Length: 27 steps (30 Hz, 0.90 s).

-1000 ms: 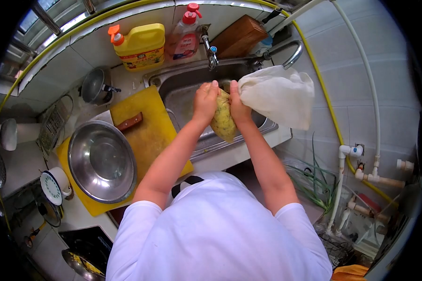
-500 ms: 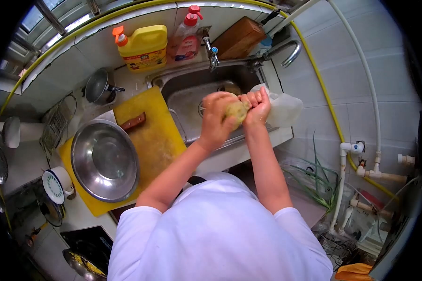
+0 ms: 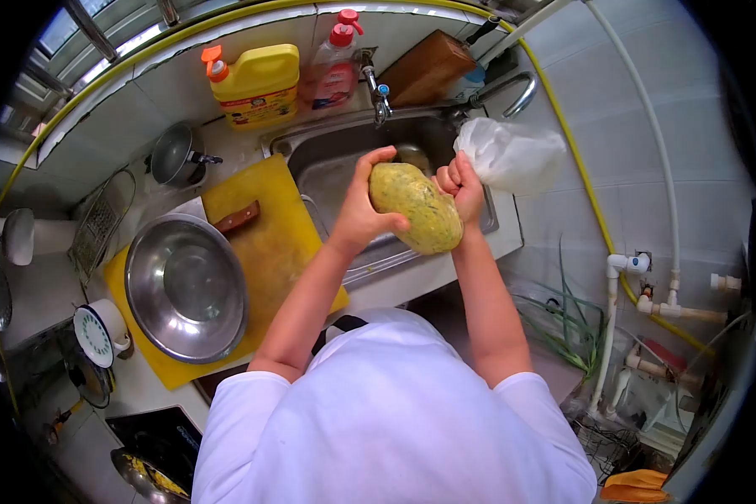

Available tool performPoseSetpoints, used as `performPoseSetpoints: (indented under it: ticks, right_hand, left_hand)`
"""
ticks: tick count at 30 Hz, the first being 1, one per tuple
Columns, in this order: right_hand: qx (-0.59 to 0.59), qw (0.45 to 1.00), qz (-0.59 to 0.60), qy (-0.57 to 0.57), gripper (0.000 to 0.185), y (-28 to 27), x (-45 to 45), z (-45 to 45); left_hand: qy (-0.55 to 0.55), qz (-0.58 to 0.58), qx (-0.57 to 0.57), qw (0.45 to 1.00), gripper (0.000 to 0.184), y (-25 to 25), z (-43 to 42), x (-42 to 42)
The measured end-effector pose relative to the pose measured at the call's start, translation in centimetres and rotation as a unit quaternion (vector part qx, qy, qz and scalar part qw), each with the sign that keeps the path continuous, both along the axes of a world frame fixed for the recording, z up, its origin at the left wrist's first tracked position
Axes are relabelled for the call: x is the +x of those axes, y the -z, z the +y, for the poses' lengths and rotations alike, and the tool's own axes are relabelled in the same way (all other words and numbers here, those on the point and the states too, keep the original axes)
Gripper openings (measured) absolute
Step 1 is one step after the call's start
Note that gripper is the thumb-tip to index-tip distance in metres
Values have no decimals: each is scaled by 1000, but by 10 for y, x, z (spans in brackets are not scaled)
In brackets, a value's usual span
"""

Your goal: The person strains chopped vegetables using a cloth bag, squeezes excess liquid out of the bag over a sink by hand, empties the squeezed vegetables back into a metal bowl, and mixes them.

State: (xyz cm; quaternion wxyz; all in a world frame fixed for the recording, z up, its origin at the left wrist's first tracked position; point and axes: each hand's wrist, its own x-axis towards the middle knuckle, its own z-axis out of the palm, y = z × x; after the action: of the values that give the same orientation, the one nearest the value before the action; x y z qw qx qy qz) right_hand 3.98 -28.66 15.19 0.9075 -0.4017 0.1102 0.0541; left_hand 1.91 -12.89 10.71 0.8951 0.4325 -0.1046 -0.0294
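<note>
A clear plastic bag [image 3: 416, 208] packed with a yellow-green, flecked mixture is held up over the front of the sink. My left hand [image 3: 363, 203] cups the rounded bulge from the left, thumb and fingers spread around its side. At its right end, my right hand [image 3: 464, 186] is closed in a fist around the twisted neck. The loose white bag top [image 3: 512, 155] sticks out above that fist to the right. Below the hands is the metal sink [image 3: 311, 143].
Left of the sink, a yellow cutting board [image 3: 286, 260] bears a metal bowl [image 3: 187, 288] and a wooden-handled knife [image 3: 238, 217]. A yellow jug [image 3: 260, 88], a pink soap bottle [image 3: 338, 71] and a tap [image 3: 378, 97] stand behind. A pan [image 3: 147, 479] sits lower left.
The bag's filled bulge has turned into full view and looks larger and rounder. My left hand has shifted left and opened wider around it; the loose bag top has risen to the right.
</note>
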Motion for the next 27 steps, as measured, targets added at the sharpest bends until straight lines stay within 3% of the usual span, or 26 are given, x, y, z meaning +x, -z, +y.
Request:
performPoseSetpoints:
  ticks: [2,5,7,9,10,17,27]
  right_hand:
    - [-91,996,5,0,44,0,1,1]
    - [-180,984,-2,4,40,6,6,-2]
    - [-198,980,-17,-4,34,7,2,2]
    - [-335,941,-32,46,25,10,-2,12]
    - [-313,948,-49,18,17,18,0,4]
    - [-416,907,-40,49,16,28,12,7]
    - [-510,847,-116,99,26,55,17,7]
  left_hand:
    - [-74,-97,194,973,88,-2,1,2]
    - [-75,-81,248,962,73,-11,0,0]
    - [-94,-88,266,955,64,-17,-3,5]
    - [-112,-93,283,948,55,-21,-8,9]
    - [-127,-106,294,941,49,-23,-9,11]
    - [-204,-119,333,913,36,-22,-16,25]
    - [-221,-86,368,899,30,-2,-23,35]
